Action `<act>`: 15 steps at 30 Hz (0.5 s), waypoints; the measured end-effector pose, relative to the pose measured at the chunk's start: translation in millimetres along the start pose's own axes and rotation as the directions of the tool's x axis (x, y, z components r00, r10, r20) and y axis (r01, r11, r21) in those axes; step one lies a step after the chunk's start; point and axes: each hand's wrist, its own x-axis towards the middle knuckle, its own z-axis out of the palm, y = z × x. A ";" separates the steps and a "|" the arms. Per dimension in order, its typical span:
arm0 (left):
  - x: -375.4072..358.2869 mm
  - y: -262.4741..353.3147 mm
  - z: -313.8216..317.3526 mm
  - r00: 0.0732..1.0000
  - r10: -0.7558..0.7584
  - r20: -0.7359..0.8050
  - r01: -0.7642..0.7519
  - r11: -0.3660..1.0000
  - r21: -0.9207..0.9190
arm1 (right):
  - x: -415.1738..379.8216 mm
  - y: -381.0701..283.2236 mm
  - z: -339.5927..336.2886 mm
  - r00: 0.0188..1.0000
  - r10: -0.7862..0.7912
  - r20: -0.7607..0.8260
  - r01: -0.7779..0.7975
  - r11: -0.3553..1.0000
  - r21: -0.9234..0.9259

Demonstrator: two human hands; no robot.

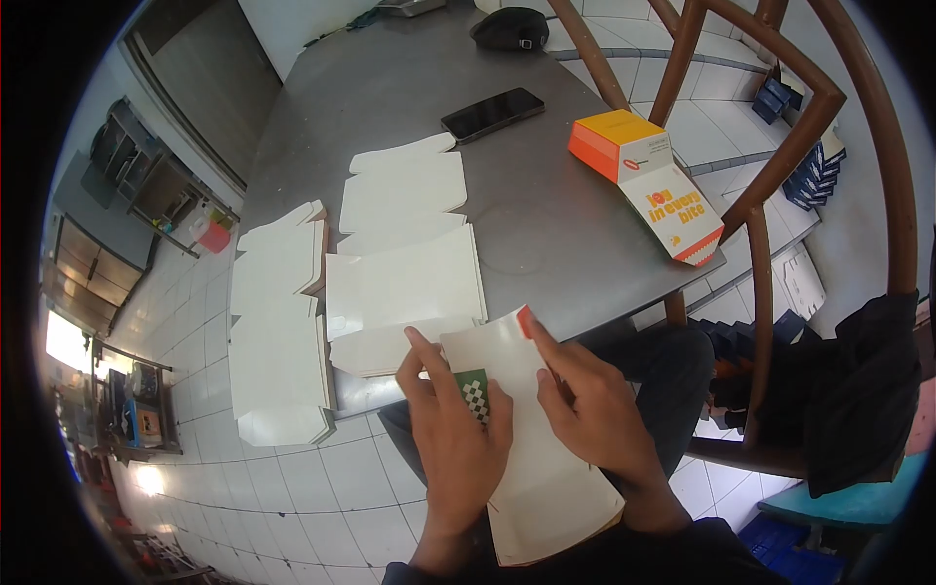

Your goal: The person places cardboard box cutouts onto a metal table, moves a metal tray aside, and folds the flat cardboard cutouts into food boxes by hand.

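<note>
Both my hands hold a flat, unfolded white cardboard box blank (541, 468) over my lap at the near table edge. My left hand (458, 429) grips its left side, fingers over a green checkered patch. My right hand (590, 409) presses the right side, fingers pointing toward an orange corner at the blank's top. Just beyond my hands another flat white blank (405, 283) lies on the grey metal table (546, 219).
A stack of flat blanks (281, 331) overhangs the table's left edge. An assembled orange-and-white box (648, 180) lies at the right edge, a black phone (492, 114) and a black cap (510, 27) farther back. A brown wooden chair (780, 146) stands to the right.
</note>
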 end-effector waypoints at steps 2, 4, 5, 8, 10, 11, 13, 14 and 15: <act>0.7 4.3 -5.2 0.999 0.015 0.030 -0.020 0.985 0.173 | -1.1 -0.3 4.0 1.000 0.031 -0.003 -0.032 0.998 -0.062; 1.0 3.3 -6.9 0.997 0.051 0.064 -0.070 0.931 0.358 | -1.6 -1.1 7.6 0.999 0.052 -0.005 -0.052 0.992 -0.116; 3.4 1.1 -7.6 0.993 0.085 0.085 -0.115 0.884 0.454 | -1.3 -2.6 9.2 0.998 0.054 -0.010 -0.055 0.989 -0.138; 12.7 -5.2 -7.1 0.966 0.197 0.170 -0.259 0.781 0.568 | 3.1 -7.4 2.2 0.996 0.076 0.042 -0.069 0.986 -0.155; 17.5 -8.0 -12.3 0.943 0.249 0.220 -0.332 0.749 0.574 | 3.4 -6.4 -0.3 0.995 0.074 0.061 -0.067 0.992 -0.111; 20.6 -8.8 -16.1 0.934 0.269 0.237 -0.358 0.742 0.567 | 3.9 -2.9 -0.2 0.997 0.061 0.048 -0.057 0.996 -0.075; 23.3 -7.6 -19.2 0.921 0.329 0.210 -0.390 0.754 0.529 | 2.3 -1.2 0.8 1.000 0.028 -0.013 -0.028 1.000 0.000; 22.5 -6.8 -19.4 0.916 0.365 0.166 -0.397 0.772 0.496 | -3.3 -0.2 3.2 0.998 0.012 -0.060 -0.010 0.999 0.038; 20.7 -6.2 -19.5 0.910 0.395 0.125 -0.405 0.790 0.461 | -6.2 1.5 4.9 0.994 0.003 -0.105 0.005 0.997 0.076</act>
